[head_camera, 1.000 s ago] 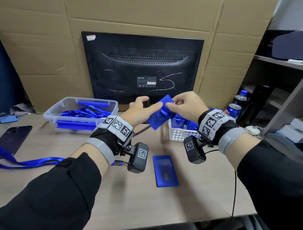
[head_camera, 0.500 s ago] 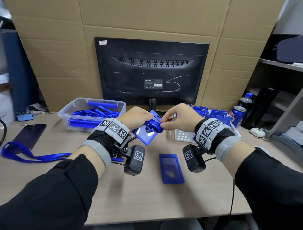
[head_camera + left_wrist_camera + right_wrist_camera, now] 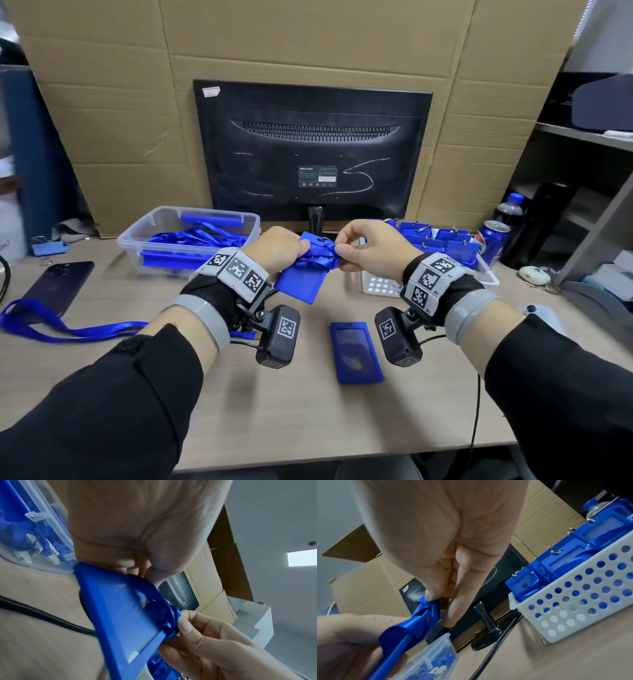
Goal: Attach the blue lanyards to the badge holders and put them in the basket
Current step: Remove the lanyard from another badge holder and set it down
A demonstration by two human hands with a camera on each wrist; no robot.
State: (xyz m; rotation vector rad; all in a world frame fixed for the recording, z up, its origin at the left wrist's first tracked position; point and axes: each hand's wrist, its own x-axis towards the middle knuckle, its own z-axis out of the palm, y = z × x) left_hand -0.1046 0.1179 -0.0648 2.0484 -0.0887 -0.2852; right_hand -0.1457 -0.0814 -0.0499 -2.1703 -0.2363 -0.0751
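Note:
My left hand (image 3: 279, 251) grips a blue badge holder (image 3: 298, 282) above the desk, in front of the monitor. A blue lanyard (image 3: 320, 257) is wound round the holder's top, and my right hand (image 3: 364, 245) pinches its bunched strap between thumb and fingers. The left wrist view shows the holder (image 3: 123, 616) with its clear window and the right thumb on the lanyard coil (image 3: 171, 620). In the right wrist view the fingers pinch the strap (image 3: 428, 609). A second badge holder (image 3: 355, 351) lies flat on the desk below my hands. The white perforated basket (image 3: 380, 286) at right holds several finished badges.
A clear plastic tub (image 3: 191, 236) of blue lanyards stands at back left. One loose lanyard (image 3: 65, 327) trails across the desk's left side beside a dark phone (image 3: 58, 287). A monitor's back (image 3: 311, 154), a soda can (image 3: 491, 240) and a bottle (image 3: 510, 209) stand behind.
Both hands came lower and nearer with the badge holder. The holder turned from upright to tilted flat, and the right hand now pinches the lanyard wound at its top.

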